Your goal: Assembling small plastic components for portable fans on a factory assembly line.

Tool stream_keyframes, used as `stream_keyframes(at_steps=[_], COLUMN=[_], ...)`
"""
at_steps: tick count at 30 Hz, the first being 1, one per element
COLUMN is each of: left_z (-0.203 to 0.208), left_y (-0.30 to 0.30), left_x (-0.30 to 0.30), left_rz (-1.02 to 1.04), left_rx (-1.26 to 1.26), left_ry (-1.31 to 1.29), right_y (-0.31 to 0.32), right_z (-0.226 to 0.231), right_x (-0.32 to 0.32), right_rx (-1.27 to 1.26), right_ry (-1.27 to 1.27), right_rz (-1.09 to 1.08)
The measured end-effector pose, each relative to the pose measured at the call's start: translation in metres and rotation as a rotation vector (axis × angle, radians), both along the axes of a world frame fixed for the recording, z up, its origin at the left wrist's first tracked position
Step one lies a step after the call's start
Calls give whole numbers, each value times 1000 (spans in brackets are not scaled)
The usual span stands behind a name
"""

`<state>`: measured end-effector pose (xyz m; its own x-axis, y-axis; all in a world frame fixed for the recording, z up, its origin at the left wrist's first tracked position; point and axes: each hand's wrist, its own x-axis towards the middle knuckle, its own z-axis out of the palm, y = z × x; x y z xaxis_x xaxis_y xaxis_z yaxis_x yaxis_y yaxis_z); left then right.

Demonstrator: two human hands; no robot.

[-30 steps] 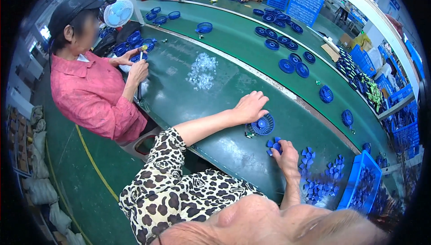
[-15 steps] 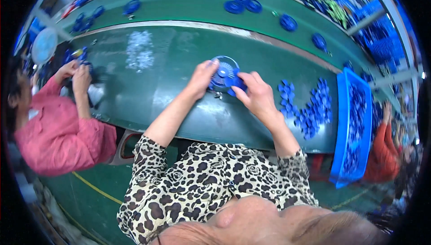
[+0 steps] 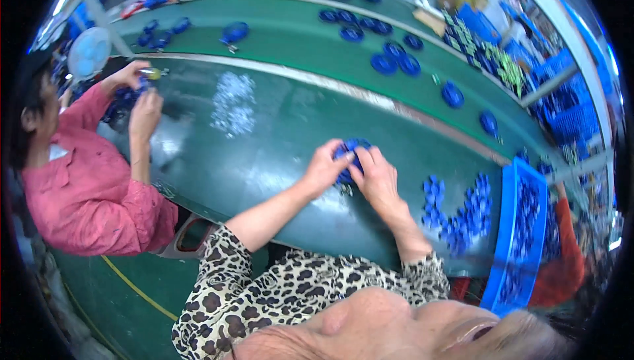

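Note:
A round blue fan part sits between my two hands above the green table, largely covered by my fingers. My left hand is closed on its left side. From the right, my right hand grips it too, with the thumb pressed toward its middle. A small metallic bit shows just below the fan; whether it is attached cannot be told. To the right of my hands lie loose blue fan blades in a scattered heap.
A blue bin full of blue blades stands at the table's right end. Small clear pieces lie left of centre. Beyond a pale ledge, a green conveyor carries round blue parts. A co-worker in pink handles parts at left.
The view has shifted, so the scene sits lower and further right. My right hand has moved over the fan, whose pale round grille showed earlier and is now covered.

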<state>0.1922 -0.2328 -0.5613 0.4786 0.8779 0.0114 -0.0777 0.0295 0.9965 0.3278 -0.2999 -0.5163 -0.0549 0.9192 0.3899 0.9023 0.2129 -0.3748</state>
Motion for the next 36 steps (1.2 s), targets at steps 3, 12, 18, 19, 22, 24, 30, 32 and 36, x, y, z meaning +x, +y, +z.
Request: stream_keyframes(at_steps=[3,12,18,19,22,24,30,32,36], left_z=[7,27,25,17,26,18,13,11,10], left_y=[-8,-31,-26,-22,-14,-15,-12,-12,-3], left_x=[-10,-23,-25,-27,-30,-38,-36,-35,-36], left_rz=[40,21,165,251,399,485,321,274,302], left_rx=[41,269,315,393,272,341,158,130,138], left_ry=[-80,79,204,214,30,22,-50,-61,-95], right_y=[-15,-17,-5,-1,33,42,22,-13,-80], right_z=[11,-20,-1,7,12,32,15,11,2], right_x=[-11,18,10,6,21,17,14,9,32], right_rx=[212,-422,-492,-530,-502,-409,-354,-397,28], right_ry=[46,932,849,862,663,928,1013,870,232], right_rz=[3,34,47,88,-25,-62,-81,-54,-72])
